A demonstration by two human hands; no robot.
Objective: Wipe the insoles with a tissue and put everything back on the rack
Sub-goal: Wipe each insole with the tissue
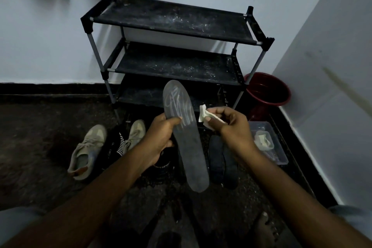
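Observation:
My left hand (161, 139) grips a long grey insole (185, 139) by its left edge, toe end up, with pale streaks near the toe. My right hand (231, 125) pinches a crumpled white tissue (205, 116) just right of the insole, apart from it. A black three-shelf rack (173, 26) stands against the wall behind, its dusty shelves bare. Two dark insoles (221, 157) lie on the floor below my right hand.
A pair of beige sneakers (88, 151) and a pair of black shoes (118, 147) sit on the dark floor at left. A clear plastic box (269, 143) with crumpled tissue lies at right, next to a red bucket (265, 92) in the corner. My bare foot (263, 227) shows below.

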